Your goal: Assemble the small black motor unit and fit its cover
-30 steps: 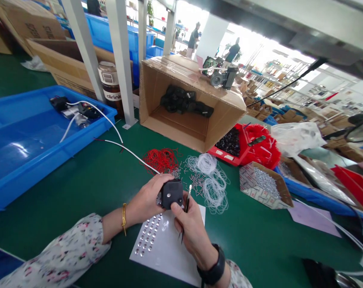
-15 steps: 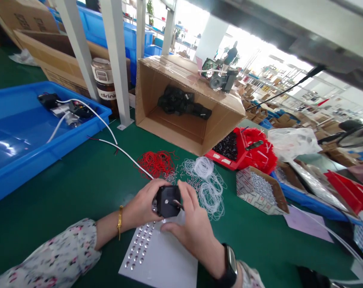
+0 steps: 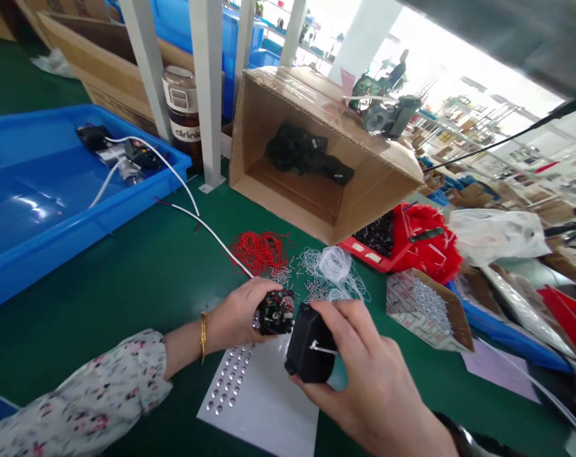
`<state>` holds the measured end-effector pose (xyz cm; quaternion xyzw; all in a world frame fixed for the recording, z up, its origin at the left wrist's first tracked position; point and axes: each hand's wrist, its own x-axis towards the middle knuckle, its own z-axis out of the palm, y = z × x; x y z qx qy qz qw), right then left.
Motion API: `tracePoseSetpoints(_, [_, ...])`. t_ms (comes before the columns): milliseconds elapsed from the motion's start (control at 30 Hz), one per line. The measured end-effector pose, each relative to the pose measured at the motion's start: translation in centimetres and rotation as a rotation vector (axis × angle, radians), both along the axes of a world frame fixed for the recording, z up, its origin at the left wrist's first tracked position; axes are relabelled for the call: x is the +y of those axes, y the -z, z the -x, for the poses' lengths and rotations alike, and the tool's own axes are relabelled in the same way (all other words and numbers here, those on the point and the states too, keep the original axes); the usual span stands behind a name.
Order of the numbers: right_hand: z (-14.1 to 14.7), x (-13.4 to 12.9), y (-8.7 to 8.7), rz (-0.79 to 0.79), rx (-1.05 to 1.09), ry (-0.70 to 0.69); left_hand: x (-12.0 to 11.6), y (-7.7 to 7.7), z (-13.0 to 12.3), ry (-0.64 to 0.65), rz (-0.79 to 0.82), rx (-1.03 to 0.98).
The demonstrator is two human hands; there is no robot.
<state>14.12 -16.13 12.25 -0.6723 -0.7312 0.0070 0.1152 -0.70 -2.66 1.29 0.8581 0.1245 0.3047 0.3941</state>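
My left hand [image 3: 243, 311] is wrapped round a small black device body [image 3: 277, 312], its inner circuit parts exposed toward the right. A white cable [image 3: 212, 233] runs from behind that hand toward the blue tray. In my right hand [image 3: 368, 362] is a black plastic housing cover [image 3: 311, 346], gripped between thumb and fingers, with a thin pale metal piece sticking out of its face. Cover and body are apart, side by side above a white sheet [image 3: 269, 406] that bears rows of clear round stick-on pads [image 3: 228, 381].
Past the hands lie red wire [image 3: 259, 251], coiled white thread [image 3: 334, 263] and scattered small screws [image 3: 316, 289]. A cardboard box [image 3: 292, 206] on its side stands behind. Left is a blue tray [image 3: 140, 193]; right are a red bin [image 3: 373, 255] and a box of screws [image 3: 425, 311].
The black cover has come away from the device body. My right hand has moved right and nearer with the cover, and the circuit parts now show. The whole view has shifted slightly.
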Motion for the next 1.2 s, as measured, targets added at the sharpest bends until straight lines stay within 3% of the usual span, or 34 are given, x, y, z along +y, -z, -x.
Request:
tracePoseSetpoints(133, [0.0,-3.3,4.8,0.369,-0.037,0.118,0.1,-0.2,0.0,-0.027,0.004,0.079])
tracePoseSetpoints(167, [0.0,-4.0,6.1,0.416,0.008,0.164,0.1,-0.2,0.0,-0.030,-0.004,0.089])
tracePoseSetpoints(233, [-0.4,-5.0,7.8,0.365,0.207,0.230,0.1,0.0,0.0,-0.037,-0.018,0.096])
tracePoseSetpoints(300, [-1.1,-5.2,7.5,0.165,0.546,0.309,0.1,0.1,0.0,-0.032,-0.026,0.095])
tracePoseSetpoints(367, [-2.1,-4.7,5.8,-0.059,0.910,0.415,0.1,0.1,0.1,-0.021,-0.024,0.096])
tracePoseSetpoints(433, [-2.9,-3.5,3.8,-0.186,1.212,0.529,0.1,-0.1,0.1,-0.013,-0.017,0.100])
tracePoseSetpoints(533, [-3.0,-1.5,2.1,-0.084,1.633,0.614,0.1,-0.3,0.0,-0.016,-0.011,0.100])
tracePoseSetpoints(633, [-2.2,0.1,2.4,0.068,1.901,0.631,0.1,-0.3,0.0,-0.017,-0.016,0.086])
tracePoseSetpoints(733, [-1.4,1.1,3.1,0.063,1.895,0.574,0.1,-0.3,0.0,-0.014,-0.011,0.082])
tracePoseSetpoints(967, [-1.2,2.6,3.4,0.028,1.610,0.396,0.2,-0.3,0.0,-0.004,0.002,0.079])
tracePoseSetpoints(1200, [-1.3,3.6,3.2,0.100,1.565,0.375,0.3,-0.2,0.0,-0.002,0.006,0.085])
